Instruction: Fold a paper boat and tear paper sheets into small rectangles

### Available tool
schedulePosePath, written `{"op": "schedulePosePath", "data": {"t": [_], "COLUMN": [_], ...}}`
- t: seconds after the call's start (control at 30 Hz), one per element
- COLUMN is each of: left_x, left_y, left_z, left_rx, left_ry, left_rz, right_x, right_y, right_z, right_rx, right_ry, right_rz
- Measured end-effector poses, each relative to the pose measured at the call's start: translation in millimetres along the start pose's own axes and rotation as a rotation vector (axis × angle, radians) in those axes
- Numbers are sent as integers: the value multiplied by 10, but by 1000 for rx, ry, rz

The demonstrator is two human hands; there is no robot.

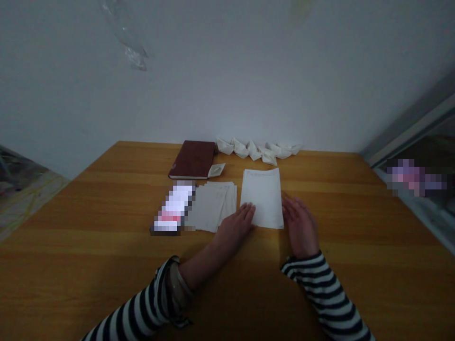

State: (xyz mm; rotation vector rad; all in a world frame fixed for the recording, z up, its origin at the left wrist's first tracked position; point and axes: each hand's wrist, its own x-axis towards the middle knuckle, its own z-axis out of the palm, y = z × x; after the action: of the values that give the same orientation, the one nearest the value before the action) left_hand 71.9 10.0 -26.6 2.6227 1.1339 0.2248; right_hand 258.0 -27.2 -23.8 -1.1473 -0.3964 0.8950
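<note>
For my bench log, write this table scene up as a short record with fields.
left hand: open, palm down, at the edge of the single white paper sheet
right hand: open, fingers beside the sheet's right edge
held: nothing visibly gripped
beside: loose stack of white paper sheets, left of the single sheet
further: dark red hardcover notebook; row of white folded paper boats along the wall
surface: light brown wooden table

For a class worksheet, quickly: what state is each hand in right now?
Left hand: open, fingers resting on the sheet of paper, not gripping.
Right hand: open, beside the sheet's right edge, holding nothing.
</note>
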Motion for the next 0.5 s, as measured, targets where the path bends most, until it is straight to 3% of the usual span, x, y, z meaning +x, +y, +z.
{"op": "schedulePosePath", "data": {"t": [0.2,0.3,0.4,0.5], "left_x": [2,5,-29,-137], "left_y": [4,-24,-65,-123], "left_z": [-53,-82,-163,-324], "left_rx": [-80,-279,-622,-1082], "left_ry": [-14,24,296,550], "left_rz": [-35,-54,-78,-293], "right_x": [38,10,-64,-140], "right_y": [117,93,-6,-75], "right_z": [-70,-63,2,53], "right_rx": [-457,-387,-111,81], "right_ry": [-201,-220,-299,-454], "right_rz": [-44,-29,61,171]}}
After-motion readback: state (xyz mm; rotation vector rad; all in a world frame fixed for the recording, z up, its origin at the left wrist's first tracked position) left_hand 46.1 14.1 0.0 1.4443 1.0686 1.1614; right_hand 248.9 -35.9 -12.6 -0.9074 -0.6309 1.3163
